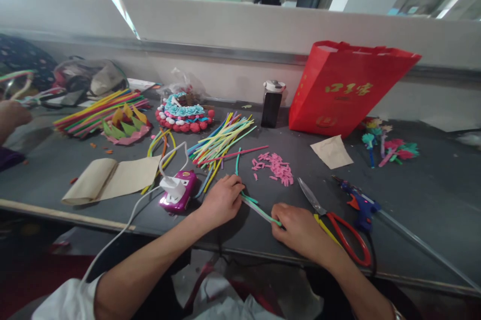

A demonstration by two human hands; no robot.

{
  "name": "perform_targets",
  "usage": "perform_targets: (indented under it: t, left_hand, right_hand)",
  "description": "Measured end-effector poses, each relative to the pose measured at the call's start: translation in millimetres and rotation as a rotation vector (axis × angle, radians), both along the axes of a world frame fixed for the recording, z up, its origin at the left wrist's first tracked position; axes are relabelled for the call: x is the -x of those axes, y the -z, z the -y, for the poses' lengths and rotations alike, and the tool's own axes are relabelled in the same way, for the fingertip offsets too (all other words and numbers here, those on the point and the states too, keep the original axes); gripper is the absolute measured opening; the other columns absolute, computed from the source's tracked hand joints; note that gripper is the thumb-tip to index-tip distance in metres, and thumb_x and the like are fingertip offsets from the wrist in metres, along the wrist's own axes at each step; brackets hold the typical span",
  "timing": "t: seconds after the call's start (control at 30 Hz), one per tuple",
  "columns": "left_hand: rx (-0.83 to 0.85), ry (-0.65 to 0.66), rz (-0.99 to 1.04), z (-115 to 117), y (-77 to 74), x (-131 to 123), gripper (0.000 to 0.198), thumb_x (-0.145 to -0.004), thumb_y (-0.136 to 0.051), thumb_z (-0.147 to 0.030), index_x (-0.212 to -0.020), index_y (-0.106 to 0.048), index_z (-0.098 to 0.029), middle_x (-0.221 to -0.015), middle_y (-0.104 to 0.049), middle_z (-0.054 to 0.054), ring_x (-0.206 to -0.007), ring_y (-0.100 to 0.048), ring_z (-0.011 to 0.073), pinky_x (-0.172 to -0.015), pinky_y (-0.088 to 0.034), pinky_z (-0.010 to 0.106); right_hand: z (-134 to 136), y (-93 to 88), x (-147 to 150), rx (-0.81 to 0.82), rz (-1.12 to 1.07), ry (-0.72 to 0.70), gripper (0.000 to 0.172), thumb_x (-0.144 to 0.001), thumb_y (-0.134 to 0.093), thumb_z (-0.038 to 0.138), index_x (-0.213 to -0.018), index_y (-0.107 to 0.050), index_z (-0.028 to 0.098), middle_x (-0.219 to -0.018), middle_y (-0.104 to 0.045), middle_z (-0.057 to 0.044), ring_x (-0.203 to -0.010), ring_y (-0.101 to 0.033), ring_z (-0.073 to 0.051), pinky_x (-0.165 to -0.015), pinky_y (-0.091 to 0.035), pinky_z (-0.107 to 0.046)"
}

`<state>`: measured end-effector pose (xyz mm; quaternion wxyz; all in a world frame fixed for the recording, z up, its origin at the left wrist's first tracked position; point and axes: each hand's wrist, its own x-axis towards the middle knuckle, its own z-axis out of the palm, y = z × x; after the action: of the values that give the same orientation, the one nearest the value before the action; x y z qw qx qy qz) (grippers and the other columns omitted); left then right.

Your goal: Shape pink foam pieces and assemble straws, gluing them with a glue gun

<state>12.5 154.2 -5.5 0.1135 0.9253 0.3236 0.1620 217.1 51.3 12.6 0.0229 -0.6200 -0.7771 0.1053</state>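
Note:
My left hand (223, 200) pinches one end of a thin light-green strip (259, 209) that looks like a chenille stem. The strip runs along the table to my right hand (295, 227), whose closed fingers hold its other end. A pale strip lies alongside it, and short green ends stick out by my left fingers. Just beyond the hands are a pile of small pink cut pieces (276, 166) and a bundle of coloured stems (221, 142). Red-handled scissors (347, 235) lie open-bladed or shut, I cannot tell, beside my right hand, with a yellow strip (326, 232) under that wrist.
A blue glue gun (361, 205) with a long clear stick lies at right. A purple power socket (180, 192) with a white cord stands left of my hand. Behind are a black bottle (271, 104) and red bag (338, 92). Another person's hand (13, 117) shows at far left.

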Motion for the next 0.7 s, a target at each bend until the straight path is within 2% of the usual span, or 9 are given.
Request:
perform_targets:
  t: [0.17, 0.33, 0.47, 0.6, 0.7]
  left_hand:
    - [-0.037, -0.107, -0.054, -6.9, -3.0, 3.3, 0.025, -0.084, -0.045, -0.009, -0.097, -0.066, -0.010, -0.099, -0.059, 0.013, -0.095, -0.056, 0.0238, -0.089, -0.047, 0.038]
    - [-0.108, -0.146, -0.073, -1.4, -4.8, 2.5, 0.026, -0.084, -0.045, -0.010, -0.101, -0.065, -0.012, -0.104, -0.059, 0.013, -0.097, -0.054, 0.0243, -0.090, -0.046, 0.040]
    - [-0.105, -0.097, -0.008, 7.9, -7.0, 1.2, 0.031, -0.084, -0.045, -0.010, -0.111, -0.062, -0.014, -0.113, -0.057, 0.012, -0.102, -0.052, 0.0245, -0.091, -0.044, 0.041]
    - [-0.050, -0.032, -0.062, 10.2, -6.7, 0.8, 0.031, -0.084, -0.046, -0.012, -0.110, -0.063, -0.017, -0.109, -0.059, 0.010, -0.099, -0.052, 0.0242, -0.088, -0.045, 0.040]
    - [-0.016, -0.028, -0.081, 5.7, -4.4, 1.9, 0.030, -0.085, -0.044, -0.011, -0.107, -0.064, -0.015, -0.106, -0.061, 0.010, -0.097, -0.054, 0.0230, -0.087, -0.046, 0.038]
  right_hand:
    - [8.1, -10.1, -9.7, 0.079, -0.027, -0.078, 0.011, -0.079, -0.053, 0.011, -0.072, -0.053, 0.020, -0.074, -0.064, -0.001, -0.068, -0.062, -0.017, -0.056, -0.026, -0.027]
    - [7.7, -6.8, -12.8, 0.079, -0.027, -0.034, 0.011, -0.079, -0.051, 0.012, -0.072, -0.052, 0.020, -0.073, -0.063, -0.001, -0.066, -0.061, -0.016, -0.055, -0.024, -0.027]
    - [3.6, -6.6, -8.4, 0.110, -0.036, -0.010, 0.010, -0.080, -0.048, 0.013, -0.074, -0.053, 0.019, -0.075, -0.063, -0.001, -0.068, -0.060, -0.016, -0.057, -0.025, -0.027]
    - [5.6, -12.1, -5.7, 0.170, -0.109, -0.076, 0.007, -0.076, -0.049, 0.013, -0.072, -0.051, 0.020, -0.077, -0.062, 0.000, -0.071, -0.058, -0.015, -0.059, -0.025, -0.026]
    - [10.5, -17.5, -10.3, 0.211, -0.166, -0.073, 0.009, -0.073, -0.049, 0.012, -0.069, -0.047, 0.020, -0.071, -0.058, 0.002, -0.063, -0.052, -0.012, -0.057, -0.024, -0.025]
